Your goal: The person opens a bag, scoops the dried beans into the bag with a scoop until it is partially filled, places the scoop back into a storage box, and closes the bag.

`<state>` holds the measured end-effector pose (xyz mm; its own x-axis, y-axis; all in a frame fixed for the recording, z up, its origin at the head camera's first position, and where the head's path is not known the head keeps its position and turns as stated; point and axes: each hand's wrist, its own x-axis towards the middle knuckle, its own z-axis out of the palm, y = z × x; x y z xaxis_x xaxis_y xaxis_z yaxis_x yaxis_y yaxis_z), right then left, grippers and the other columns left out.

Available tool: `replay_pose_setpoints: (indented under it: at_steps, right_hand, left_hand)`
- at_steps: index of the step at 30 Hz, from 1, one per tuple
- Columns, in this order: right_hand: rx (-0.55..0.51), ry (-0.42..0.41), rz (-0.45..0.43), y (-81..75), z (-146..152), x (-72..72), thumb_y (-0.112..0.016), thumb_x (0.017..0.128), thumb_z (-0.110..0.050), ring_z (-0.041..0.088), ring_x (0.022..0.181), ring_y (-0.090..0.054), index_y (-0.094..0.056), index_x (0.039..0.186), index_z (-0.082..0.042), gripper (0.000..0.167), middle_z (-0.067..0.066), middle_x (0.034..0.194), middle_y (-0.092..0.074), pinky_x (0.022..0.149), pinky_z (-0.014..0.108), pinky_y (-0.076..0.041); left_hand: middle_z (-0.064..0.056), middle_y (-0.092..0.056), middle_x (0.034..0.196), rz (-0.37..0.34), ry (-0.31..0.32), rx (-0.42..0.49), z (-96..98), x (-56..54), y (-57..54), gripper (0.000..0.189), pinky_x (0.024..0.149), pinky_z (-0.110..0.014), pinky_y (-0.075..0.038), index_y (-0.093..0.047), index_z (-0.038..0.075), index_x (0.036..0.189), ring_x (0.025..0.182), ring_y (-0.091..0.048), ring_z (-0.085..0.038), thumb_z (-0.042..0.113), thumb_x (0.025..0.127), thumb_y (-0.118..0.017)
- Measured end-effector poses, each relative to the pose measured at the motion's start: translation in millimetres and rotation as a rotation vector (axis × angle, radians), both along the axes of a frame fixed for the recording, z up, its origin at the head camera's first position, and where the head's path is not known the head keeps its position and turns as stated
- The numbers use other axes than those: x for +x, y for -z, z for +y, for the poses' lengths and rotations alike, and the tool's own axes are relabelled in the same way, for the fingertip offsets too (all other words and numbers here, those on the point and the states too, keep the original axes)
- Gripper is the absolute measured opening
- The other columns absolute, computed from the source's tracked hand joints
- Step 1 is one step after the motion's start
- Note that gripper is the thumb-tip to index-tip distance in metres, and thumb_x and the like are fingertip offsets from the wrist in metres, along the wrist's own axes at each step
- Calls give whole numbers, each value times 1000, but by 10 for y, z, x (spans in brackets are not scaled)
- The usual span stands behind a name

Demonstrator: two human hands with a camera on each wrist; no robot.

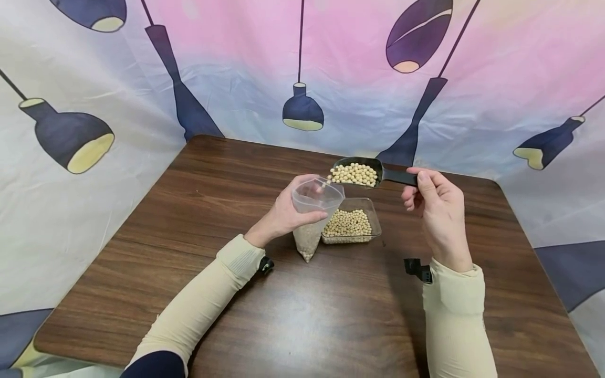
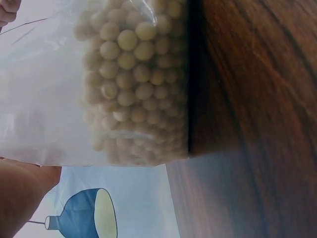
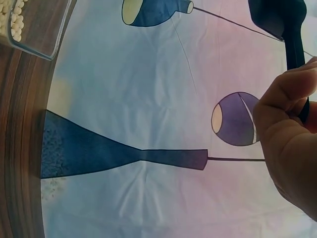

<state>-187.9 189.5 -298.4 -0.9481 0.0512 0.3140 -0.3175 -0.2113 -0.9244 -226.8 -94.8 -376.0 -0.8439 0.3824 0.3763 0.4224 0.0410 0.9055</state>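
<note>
My left hand (image 1: 282, 214) grips a clear plastic bag (image 1: 309, 236) near its top, thumb across the front, with the mouth spread wide. Pale round soybeans (image 2: 133, 74) fill the lower part of the bag, which reaches down to the tabletop. My right hand (image 1: 443, 207) pinches the handle of a black scoop (image 1: 399, 177), level above the table and heaped with soybeans (image 1: 354, 174). The scoop's lip overlaps the bag's mouth, and a few beans drop from it into the opening. In the right wrist view only the scoop's underside (image 3: 280, 17) shows, so its load is hidden.
A clear rectangular container (image 1: 375, 216) with more soybeans stands just right of the bag, below the scoop. The dark wooden table (image 1: 227, 184) meets a fabric backdrop (image 1: 246, 94) printed with lamps along its back and sides.
</note>
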Motion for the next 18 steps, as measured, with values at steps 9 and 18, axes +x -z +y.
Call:
replay_pose_setpoints:
  at_steps: [9,18]
  right_hand:
    - [26,13,52,-17,-7,-10,-53,100,-17,14,57,-56,-60,113,10,31,7,67,-62,53,20,-46]
    - [49,31,57,-47,-20,15,-54,100,-18,13,56,-56,-61,113,10,32,7,66,-62,53,20,-46]
  left_hand:
    - [-23,-56,115,-11,20,1,13,135,-237,69,91,-43,-49,-41,-1,138,111,-55,-34,-4,78,-76]
    - [-22,-56,116,-27,19,0,11,135,-240,69,91,-43,-48,-41,0,138,111,-55,-33,-4,79,-76]
